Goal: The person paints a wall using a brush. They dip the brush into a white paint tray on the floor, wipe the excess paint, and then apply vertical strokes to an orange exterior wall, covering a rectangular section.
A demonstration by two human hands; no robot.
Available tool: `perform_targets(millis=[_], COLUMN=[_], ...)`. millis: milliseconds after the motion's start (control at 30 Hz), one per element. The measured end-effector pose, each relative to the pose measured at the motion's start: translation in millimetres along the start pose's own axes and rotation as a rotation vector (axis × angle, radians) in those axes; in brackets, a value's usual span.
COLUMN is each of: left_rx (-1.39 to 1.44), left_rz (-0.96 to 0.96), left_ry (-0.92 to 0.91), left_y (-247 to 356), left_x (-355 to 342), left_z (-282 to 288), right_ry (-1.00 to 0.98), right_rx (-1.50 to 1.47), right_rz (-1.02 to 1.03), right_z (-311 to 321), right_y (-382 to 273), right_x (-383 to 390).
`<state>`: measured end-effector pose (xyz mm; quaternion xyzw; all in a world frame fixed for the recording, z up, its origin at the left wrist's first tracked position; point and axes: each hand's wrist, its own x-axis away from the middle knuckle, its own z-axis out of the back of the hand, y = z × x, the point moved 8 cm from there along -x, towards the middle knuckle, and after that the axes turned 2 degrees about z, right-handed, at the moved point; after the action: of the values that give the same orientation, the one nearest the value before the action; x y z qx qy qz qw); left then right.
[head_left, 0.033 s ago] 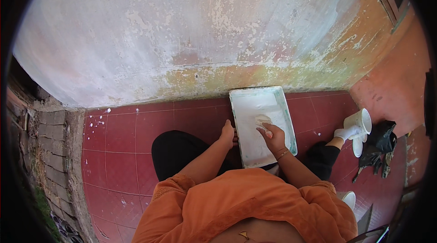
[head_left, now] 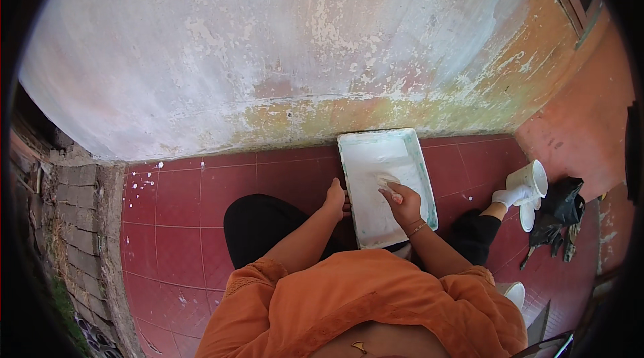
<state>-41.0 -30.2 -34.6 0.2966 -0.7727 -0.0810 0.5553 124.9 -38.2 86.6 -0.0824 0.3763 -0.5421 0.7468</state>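
Observation:
A shallow rectangular white tray [head_left: 429,190], its inside coated with white and faint green, stands on the red floor before me. Over the middle of it, my right hand [head_left: 405,206] is closed round a small whitish brush-like tool [head_left: 385,180]. The tool's pale, paint-covered end points toward the wall; most of the rest is hidden by my fingers. My left hand [head_left: 335,198] is by the tray's left side, thumb up and fingers stretched toward the rim. It holds nothing that I can see, and whether the fingertips touch the tray I cannot tell.
A patchy, peeling wall [head_left: 288,49] rises just beyond the tray. On the right lie a white bucket [head_left: 530,177], a white lid-like piece [head_left: 528,216] and a crumpled black plastic bag [head_left: 560,207]. My white-socked foot [head_left: 511,196] rests against the bucket. Another white container [head_left: 514,293] stands behind my right elbow.

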Motion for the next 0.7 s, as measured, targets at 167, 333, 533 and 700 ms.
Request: perform_targets(millis=[167,333,533,700], left_rx=[-0.005,-0.011,-0.029,-0.033], left_rz=[0.006,-0.013,-0.009,0.001], left_ry=[-0.015,-0.028,0.018,-0.032], left_y=[-4.1,-1.5,-2.2,-3.3], left_x=[-2.8,-4.5,-4.5,-2.2], left_z=[2.1,-3.0,3.6,-0.7], right_ry=[-0.036,0.088,0.137,0.103], right_rx=[-0.054,-0.124,-0.690,-0.480], right_rz=[-0.074,0.039,-0.848,-0.597], right_z=[3.3,-1.1,1.9,-3.7], right_y=[-9.6,8.8,56.5,45.2], right_x=[0.7,12.7,0.0,13.6])
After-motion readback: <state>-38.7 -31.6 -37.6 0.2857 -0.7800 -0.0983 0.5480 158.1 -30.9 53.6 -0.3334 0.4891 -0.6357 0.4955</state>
